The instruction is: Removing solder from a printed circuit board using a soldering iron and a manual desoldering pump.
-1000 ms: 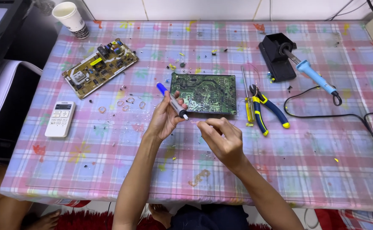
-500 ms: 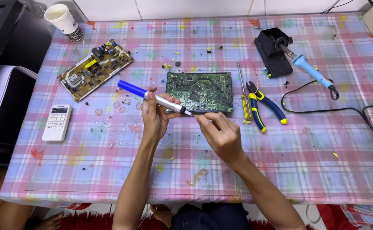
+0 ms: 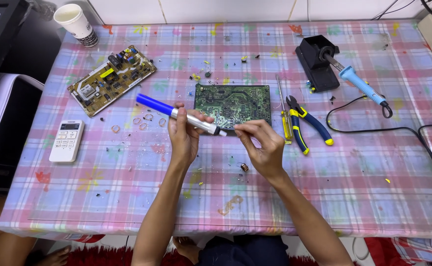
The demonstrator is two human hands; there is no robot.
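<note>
Both forearms rising from six o'clock and converging above mid-table, left hand (image 3: 184, 133) wrapped in a loose fist with thumb on top, knuckles toward twelve o'clock, right hand (image 3: 262, 148) just beside it at three o'clock, fingertips (image 3: 239, 129) pinched together toward nine o'clock

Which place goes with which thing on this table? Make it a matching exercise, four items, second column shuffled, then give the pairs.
Things:
1. paper cup
2. remote control
3. pliers
4. blue-handled tool

Places:
A. lying just right of the green circuit board
B. held in the left hand
C. far left corner of the table
D. near the left edge, below the yellow circuit board

Pairs: 1-C, 2-D, 3-A, 4-B
</note>
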